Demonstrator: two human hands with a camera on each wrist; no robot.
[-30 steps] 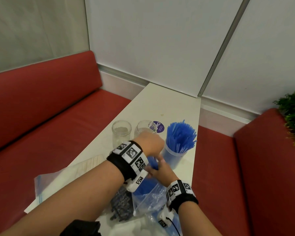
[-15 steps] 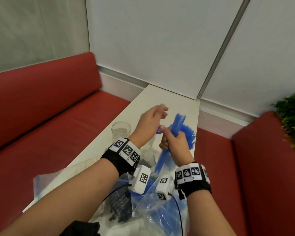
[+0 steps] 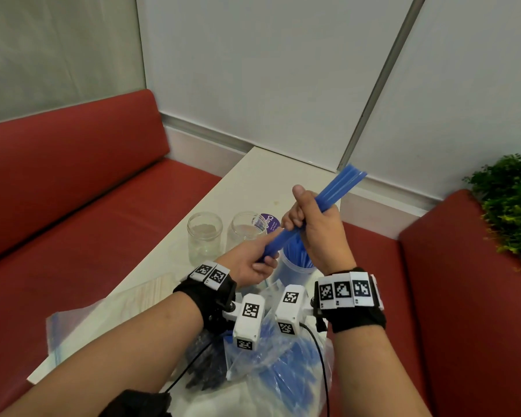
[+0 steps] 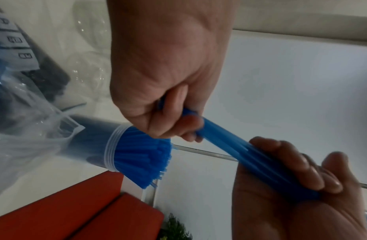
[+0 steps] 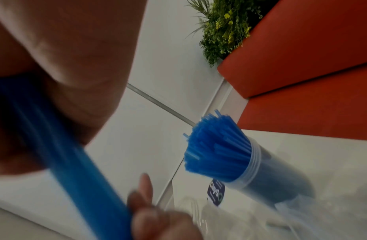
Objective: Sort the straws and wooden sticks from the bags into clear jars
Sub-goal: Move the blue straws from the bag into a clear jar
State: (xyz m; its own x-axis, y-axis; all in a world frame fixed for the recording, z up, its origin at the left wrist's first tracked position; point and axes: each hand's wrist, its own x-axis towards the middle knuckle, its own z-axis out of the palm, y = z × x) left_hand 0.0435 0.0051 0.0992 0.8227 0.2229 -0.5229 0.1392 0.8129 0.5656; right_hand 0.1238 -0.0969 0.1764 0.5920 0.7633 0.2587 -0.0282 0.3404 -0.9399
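Observation:
A bundle of blue straws point(image 3: 334, 191) slants up to the right above the table. My right hand point(image 3: 316, 227) grips it around the middle and my left hand point(image 3: 254, 261) grips its lower end. The left wrist view shows the bundle point(image 4: 225, 138) running between both fists. Behind the hands stands a clear jar point(image 3: 292, 272) packed with blue straws, also seen as the jar point(image 5: 254, 164) in the right wrist view. Two empty clear jars point(image 3: 204, 236) point(image 3: 243, 233) stand to its left. A clear bag of blue straws point(image 3: 286, 374) lies under my wrists.
A bag of pale wooden sticks point(image 3: 145, 296) lies at the table's left edge, and a bag of dark straws point(image 3: 205, 365) near me. The narrow white table point(image 3: 262, 182) runs between two red benches point(image 3: 73, 206). A green plant point(image 3: 512, 200) sits at the right.
Both hands were down at the bag. The right hand lifted a bundle of blue straws up over the jars, and the left hand has now closed on its lower end.

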